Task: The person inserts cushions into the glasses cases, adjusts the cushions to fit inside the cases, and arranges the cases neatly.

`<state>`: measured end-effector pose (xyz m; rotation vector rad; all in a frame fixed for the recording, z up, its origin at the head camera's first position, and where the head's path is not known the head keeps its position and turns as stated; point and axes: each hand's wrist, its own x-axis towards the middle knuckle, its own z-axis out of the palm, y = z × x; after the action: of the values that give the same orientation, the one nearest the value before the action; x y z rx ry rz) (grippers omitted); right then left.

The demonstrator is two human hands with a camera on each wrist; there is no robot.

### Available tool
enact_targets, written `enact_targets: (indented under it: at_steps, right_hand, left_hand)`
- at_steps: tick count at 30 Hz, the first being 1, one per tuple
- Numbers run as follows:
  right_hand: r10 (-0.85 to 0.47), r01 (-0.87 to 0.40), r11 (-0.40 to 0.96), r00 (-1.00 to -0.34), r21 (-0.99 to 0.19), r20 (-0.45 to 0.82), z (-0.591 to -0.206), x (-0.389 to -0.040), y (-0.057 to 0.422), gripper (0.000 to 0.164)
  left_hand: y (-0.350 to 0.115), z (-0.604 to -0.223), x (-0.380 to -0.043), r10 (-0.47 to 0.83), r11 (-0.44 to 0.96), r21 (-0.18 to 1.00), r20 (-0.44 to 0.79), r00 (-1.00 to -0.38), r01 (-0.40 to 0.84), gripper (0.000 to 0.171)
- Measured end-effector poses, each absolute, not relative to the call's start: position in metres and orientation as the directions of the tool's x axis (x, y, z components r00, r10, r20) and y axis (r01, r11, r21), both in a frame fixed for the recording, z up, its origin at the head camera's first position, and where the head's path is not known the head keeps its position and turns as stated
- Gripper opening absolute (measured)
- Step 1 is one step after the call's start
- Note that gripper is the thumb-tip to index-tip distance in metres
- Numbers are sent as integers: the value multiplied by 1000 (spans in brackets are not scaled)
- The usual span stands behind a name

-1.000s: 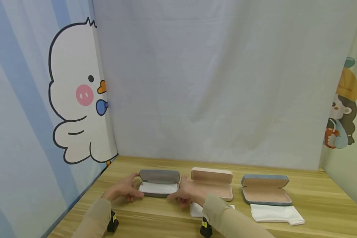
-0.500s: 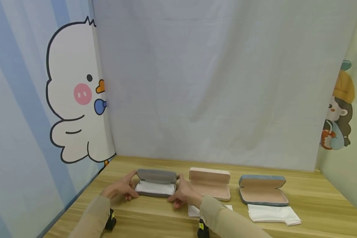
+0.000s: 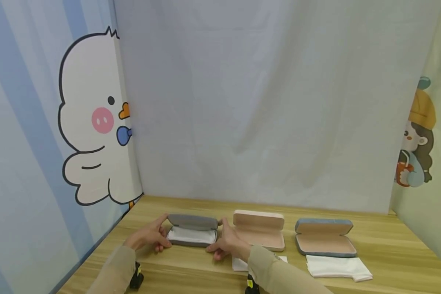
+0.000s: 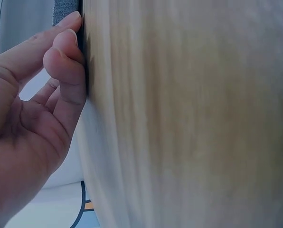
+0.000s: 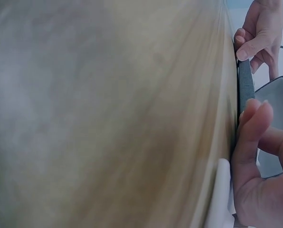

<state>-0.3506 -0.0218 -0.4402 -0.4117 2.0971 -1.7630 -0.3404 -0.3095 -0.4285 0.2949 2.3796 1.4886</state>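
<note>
A grey glasses case (image 3: 192, 244) stands with its lid raised on the wooden table, and a folded white cloth (image 3: 192, 235) lies inside it. At the left end is my left hand (image 3: 149, 237), thumb at the front corner and index finger at the lid's edge. My right hand (image 3: 228, 241) grips the opposite end in the same way. Both thumbs touch the front edge of the case in the wrist views, where the left hand (image 4: 42, 90) and right hand (image 5: 262, 166) appear close up. Parts of the other fingers are hidden.
Right of the hands stand a pink glasses case (image 3: 259, 220) and a blue glasses case (image 3: 324, 226), lids raised. A white cloth (image 3: 338, 267) lies before the blue case. Another white cloth (image 3: 239, 264) is partly covered by the right forearm. A grey curtain (image 3: 261, 102) hangs behind the table.
The index fingers have moved up against the ends of the grey case's lid, which leans slightly further forward. The head view has shifted a little; the other cases and cloths stay in place.
</note>
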Motion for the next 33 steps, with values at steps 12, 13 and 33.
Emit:
enact_targets:
  at_steps: [12, 13, 33]
  right_hand:
    - [-457, 38, 129, -885, -991, -93, -443, -349, -20, 71]
    - [-457, 36, 127, -885, -991, -91, -443, -349, -20, 71]
    - [-486, 17, 87, -872, -996, -57, -442, -347, -22, 62]
  left_hand:
    - [-311, -428, -341, 395, 402, 915, -139, -908, 35, 99]
    - [-311, -428, -341, 399, 399, 916, -137, -907, 37, 97]
    - [-313, -429, -346, 416, 402, 911, -97, -904, 87, 63]
